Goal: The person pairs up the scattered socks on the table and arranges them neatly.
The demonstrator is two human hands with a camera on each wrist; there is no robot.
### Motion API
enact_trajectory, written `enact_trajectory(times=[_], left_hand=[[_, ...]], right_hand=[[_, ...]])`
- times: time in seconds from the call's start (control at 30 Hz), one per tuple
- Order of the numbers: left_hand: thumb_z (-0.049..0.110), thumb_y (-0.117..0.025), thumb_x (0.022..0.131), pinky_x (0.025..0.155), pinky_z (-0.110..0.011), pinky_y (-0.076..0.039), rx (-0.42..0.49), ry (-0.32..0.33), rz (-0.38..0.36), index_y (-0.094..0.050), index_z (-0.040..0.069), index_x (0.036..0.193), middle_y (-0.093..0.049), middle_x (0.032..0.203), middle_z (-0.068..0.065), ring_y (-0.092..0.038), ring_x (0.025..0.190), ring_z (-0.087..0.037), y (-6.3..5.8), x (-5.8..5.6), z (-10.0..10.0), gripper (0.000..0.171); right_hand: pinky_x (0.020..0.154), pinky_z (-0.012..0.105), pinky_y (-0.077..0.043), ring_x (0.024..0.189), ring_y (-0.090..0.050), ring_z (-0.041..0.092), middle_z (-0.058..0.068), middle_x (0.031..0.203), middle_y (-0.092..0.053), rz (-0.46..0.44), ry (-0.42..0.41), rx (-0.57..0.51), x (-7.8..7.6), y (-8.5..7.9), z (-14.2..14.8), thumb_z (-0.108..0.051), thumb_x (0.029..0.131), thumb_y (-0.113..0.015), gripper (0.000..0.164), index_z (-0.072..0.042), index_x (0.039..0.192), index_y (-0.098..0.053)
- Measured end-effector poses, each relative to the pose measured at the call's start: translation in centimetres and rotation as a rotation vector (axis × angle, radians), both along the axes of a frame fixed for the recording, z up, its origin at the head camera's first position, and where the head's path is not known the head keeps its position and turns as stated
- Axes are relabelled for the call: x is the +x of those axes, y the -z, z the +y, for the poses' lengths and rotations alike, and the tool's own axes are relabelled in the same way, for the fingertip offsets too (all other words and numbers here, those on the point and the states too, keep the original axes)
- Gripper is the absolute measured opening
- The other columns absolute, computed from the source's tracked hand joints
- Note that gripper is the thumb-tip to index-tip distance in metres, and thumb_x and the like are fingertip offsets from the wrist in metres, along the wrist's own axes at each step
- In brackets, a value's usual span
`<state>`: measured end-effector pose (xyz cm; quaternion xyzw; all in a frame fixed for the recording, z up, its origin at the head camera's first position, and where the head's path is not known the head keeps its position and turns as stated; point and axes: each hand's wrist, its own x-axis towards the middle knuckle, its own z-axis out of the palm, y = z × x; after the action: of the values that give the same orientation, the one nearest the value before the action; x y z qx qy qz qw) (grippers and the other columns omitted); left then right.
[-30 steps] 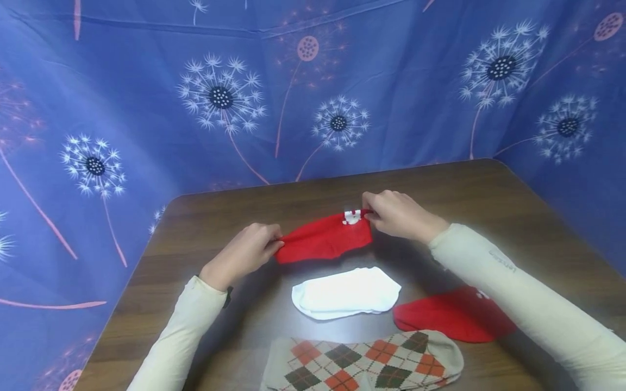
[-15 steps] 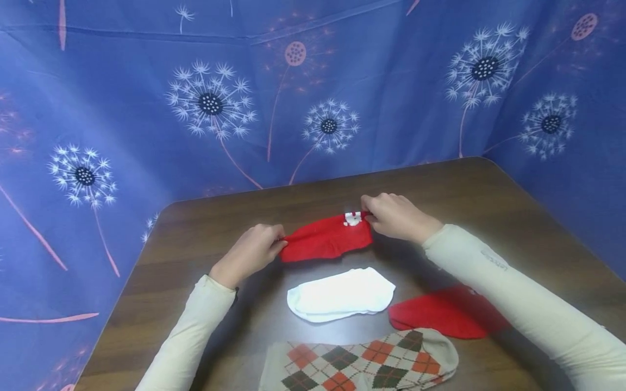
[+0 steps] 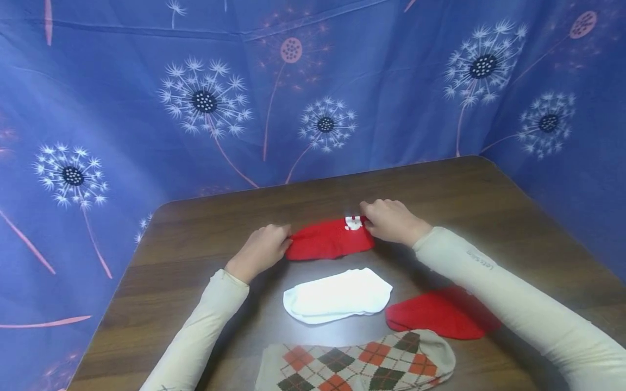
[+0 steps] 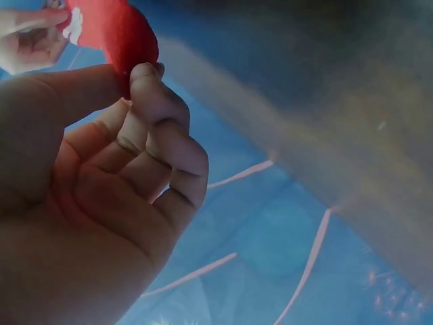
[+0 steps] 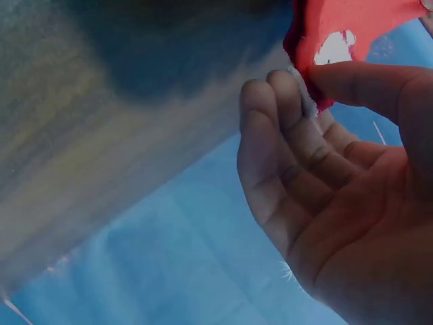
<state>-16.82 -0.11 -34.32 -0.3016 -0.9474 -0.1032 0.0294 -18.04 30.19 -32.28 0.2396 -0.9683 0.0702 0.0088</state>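
A red sock [image 3: 327,240] with a white figure near its cuff stretches between both hands at the far part of the table. My left hand [image 3: 261,251] pinches its left end, thumb against the bent index finger, as the left wrist view shows with the red sock [image 4: 132,40]. The right hand [image 3: 393,221] pinches the cuff corner beside the white figure; in the right wrist view the sock [image 5: 369,24] hangs between thumb and fingers. Just nearer than the held sock lies a pair of white socks [image 3: 337,296].
Another red sock [image 3: 440,314] lies right of the white pair, partly under the right sleeve [image 3: 489,282]. Beige argyle socks [image 3: 362,364] lie at the near edge of view. A blue dandelion-print cloth [image 3: 244,108] hangs behind the brown wooden table [image 3: 235,212].
The hands have come slightly closer together and the red sock between them has sunk a little toward the table. The other socks lie unmoved; the head view has shifted slightly.
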Motion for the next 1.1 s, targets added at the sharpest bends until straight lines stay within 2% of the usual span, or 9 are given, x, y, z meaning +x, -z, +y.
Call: enact_trajectory(times=[0.1, 0.23, 0.4, 0.53, 0.7, 0.83, 1.0, 1.1], left_hand=[[0.017, -0.061, 0.082, 0.044, -0.02, -0.038, -0.024, -0.008, 0.005, -0.057, 0.012, 0.09, -0.052, 0.061, 0.007, -0.047, 0.05, -0.006, 0.2, 0.1, 0.1, 0.009], [0.019, -0.057, 0.086, 0.042, -0.021, -0.037, -0.024, -0.025, 0.015, -0.051, 0.012, 0.097, -0.048, 0.059, 0.006, -0.047, 0.05, -0.007, 0.0, 0.3, 0.1, 0.015], [0.021, -0.056, 0.086, 0.044, -0.021, -0.038, -0.027, -0.036, 0.019, -0.049, 0.014, 0.1, -0.05, 0.062, 0.006, -0.047, 0.052, -0.007, -0.8, 0.6, 0.3, 0.017], [0.023, -0.057, 0.086, 0.047, -0.021, -0.041, -0.015, -0.004, 0.057, -0.051, 0.012, 0.101, -0.05, 0.062, 0.007, -0.049, 0.054, -0.006, -1.4, 1.1, 1.0, 0.02], [0.024, -0.06, 0.084, 0.05, -0.02, -0.043, -0.007, 0.017, 0.104, -0.054, 0.011, 0.104, -0.05, 0.061, 0.007, -0.051, 0.054, -0.006, -2.4, 2.3, 2.0, 0.025], [0.025, -0.065, 0.08, 0.053, -0.017, -0.044, 0.011, 0.043, 0.122, -0.055, 0.012, 0.107, -0.057, 0.068, 0.007, -0.055, 0.06, -0.005, -3.2, 3.5, 2.9, 0.031], [0.028, -0.069, 0.077, 0.059, -0.016, -0.047, 0.031, 0.091, 0.099, -0.056, 0.014, 0.112, -0.064, 0.083, 0.005, -0.061, 0.069, -0.005, -3.9, 4.9, 3.9, 0.039], [0.03, -0.069, 0.076, 0.06, -0.017, -0.048, 0.017, 0.108, 0.078, -0.056, 0.014, 0.113, -0.065, 0.086, 0.004, -0.062, 0.069, -0.006, -4.1, 5.6, 4.4, 0.042]], right_hand=[[0.051, 0.026, -0.048, 0.055, -0.057, 0.013, 0.001, 0.064, -0.057, -0.002, 0.008, 0.007, 0.2, 0.3, 0.3, -0.024, 0.068, -0.076, 0.04, -0.004, 0.098, -0.059], [0.049, 0.025, -0.047, 0.051, -0.054, 0.009, -0.002, 0.061, -0.055, -0.018, 0.062, -0.02, 1.0, 0.2, 1.5, -0.025, 0.071, -0.075, 0.037, -0.006, 0.097, -0.057], [0.052, 0.028, -0.05, 0.057, -0.058, 0.012, -0.001, 0.066, -0.058, -0.034, 0.125, -0.054, 3.2, -0.5, 3.5, -0.025, 0.073, -0.073, 0.041, -0.005, 0.104, -0.056], [0.051, 0.03, -0.049, 0.061, -0.06, 0.016, 0.002, 0.069, -0.06, -0.005, 0.149, -0.049, 5.1, -1.2, 5.1, -0.025, 0.074, -0.072, 0.043, -0.004, 0.107, -0.056], [0.05, 0.031, -0.049, 0.059, -0.06, 0.015, 0.002, 0.069, -0.06, 0.0, 0.165, -0.046, 7.0, -2.3, 6.7, -0.025, 0.075, -0.071, 0.04, -0.004, 0.105, -0.056], [0.052, 0.035, -0.049, 0.061, -0.06, 0.017, 0.003, 0.073, -0.062, 0.013, 0.192, -0.056, 8.2, -3.1, 7.8, -0.025, 0.076, -0.07, 0.037, -0.006, 0.104, -0.057], [0.058, 0.042, -0.049, 0.068, -0.062, 0.022, 0.007, 0.08, -0.065, 0.077, 0.195, -0.094, 9.3, -3.9, 8.8, -0.024, 0.077, -0.067, 0.032, -0.006, 0.102, -0.058], [0.06, 0.043, -0.049, 0.07, -0.062, 0.023, 0.007, 0.081, -0.065, 0.095, 0.192, -0.116, 9.7, -4.1, 9.1, -0.024, 0.077, -0.067, 0.031, -0.006, 0.101, -0.059]])
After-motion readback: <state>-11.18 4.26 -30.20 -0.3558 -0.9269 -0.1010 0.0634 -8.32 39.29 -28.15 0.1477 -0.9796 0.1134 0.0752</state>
